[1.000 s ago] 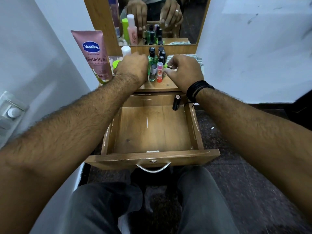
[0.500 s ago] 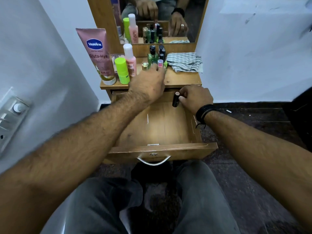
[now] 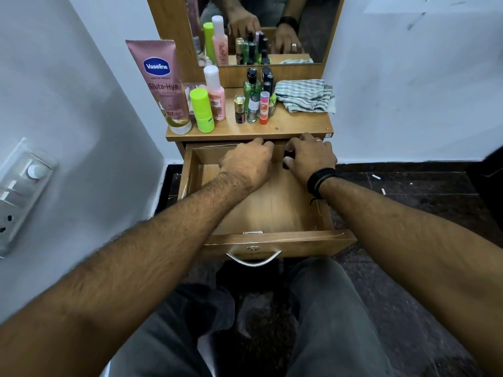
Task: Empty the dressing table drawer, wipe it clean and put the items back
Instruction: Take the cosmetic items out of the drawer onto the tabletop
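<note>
- Reaching into the far end of the open drawer, both hands sit close together just under the tabletop.
- The right hand curls its fingers round a small black tube, which stands at the far right of the drawer.
- The left hand lies knuckles up with fingers bent toward the drawer's back wall; what they touch, or whether they hold anything, cannot be told.
- The drawer's wooden floor shows bare between the forearms, and its metal handle hangs at the near front.
- On the tabletop stand a pink lotion tube at far left, then a green bottle, a pink bottle and a cluster of small bottles.
- A striped cloth lies crumpled at the right of the tabletop, below the mirror.
</note>
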